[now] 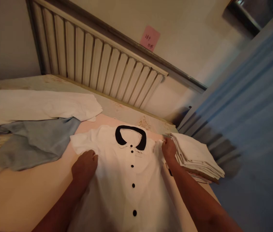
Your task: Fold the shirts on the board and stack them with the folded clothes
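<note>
A white short-sleeved shirt point(117, 174) with a black collar and several black buttons lies face up, its collar toward the wall. My left hand point(85, 164) is closed on the shirt's edge just below the left sleeve. At the other side, my right hand point(169, 149) pinches the cloth of the right sleeve. Both arms reach in from the bottom of the head view. The shirt's lower end runs out of the picture.
Folded white cloths point(194, 151) are stacked right of the shirt. To the left lie a grey-blue garment point(42, 138) and a long white cloth point(34, 104). A slatted headboard point(97, 64) stands behind, and a blue curtain point(254, 129) hangs at the right.
</note>
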